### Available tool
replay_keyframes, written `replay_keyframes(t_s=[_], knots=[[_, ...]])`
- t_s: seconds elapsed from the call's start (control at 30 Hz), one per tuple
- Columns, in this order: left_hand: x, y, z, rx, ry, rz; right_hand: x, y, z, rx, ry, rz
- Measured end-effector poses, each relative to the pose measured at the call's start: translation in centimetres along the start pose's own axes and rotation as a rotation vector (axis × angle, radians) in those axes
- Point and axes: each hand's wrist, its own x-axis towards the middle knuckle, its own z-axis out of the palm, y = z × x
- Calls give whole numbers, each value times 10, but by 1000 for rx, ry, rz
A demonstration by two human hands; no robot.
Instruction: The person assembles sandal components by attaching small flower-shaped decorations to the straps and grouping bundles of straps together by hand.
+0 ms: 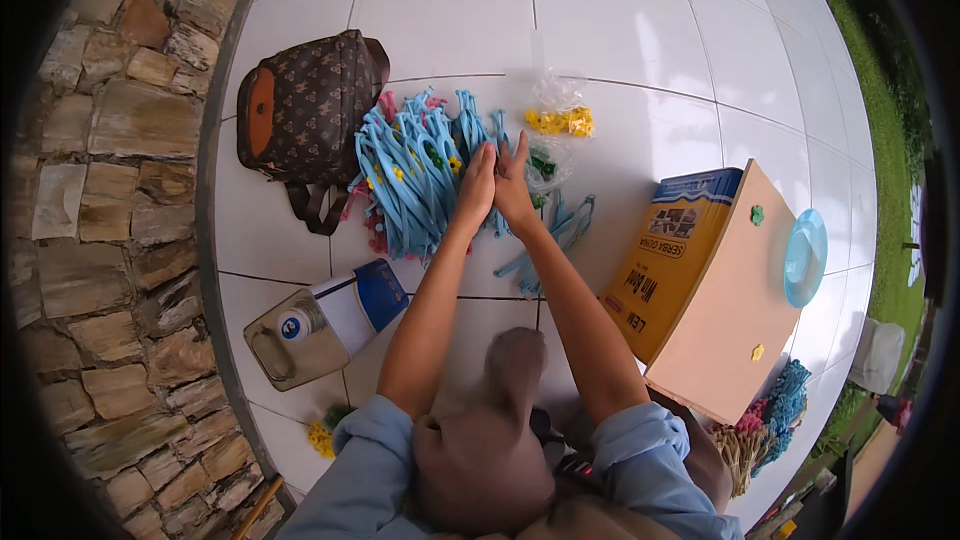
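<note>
A wide heap of light-blue rubbery strips (405, 175) with knobbed ends lies on the tiles, with small yellow and green flower pieces among them. At its right edge, my left hand (478, 188) stands on its side, fingers stretched out and close together. Palm to palm with it is my right hand (513, 190), one finger pointing away from me. Both touch or hover just over the strips there; whether anything lies between the palms is hidden. Beyond my right hand sits a clear plastic bag of yellow flower pieces (562, 121), and beside it a bag with green pieces (543, 166).
A brown patterned backpack (312, 105) stands left of the heap. Nearer me is a rectangular metal can (290, 340). On the right, a yellow-blue tin (665, 260) props a tan board (730, 290) carrying a blue dish (805, 258). A stone wall (130, 230) runs along the left.
</note>
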Motion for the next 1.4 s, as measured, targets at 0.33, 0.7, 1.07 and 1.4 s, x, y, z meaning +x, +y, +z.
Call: replay_keyframes(t_s=[0.33,0.7,1.07,1.4], knots=[[-59,20,30,-261,-158,311,-72,-68,-59,-182,346,-196],[-41,-70,89,264,-150,382,-80,-10,-86,-866,463,-130],[-107,49,63,65,-307,531,-144,-112,-35,-280,452,-405],[-221,241,10,-612,-507,584,-256,-308,-1,-701,438,-983]])
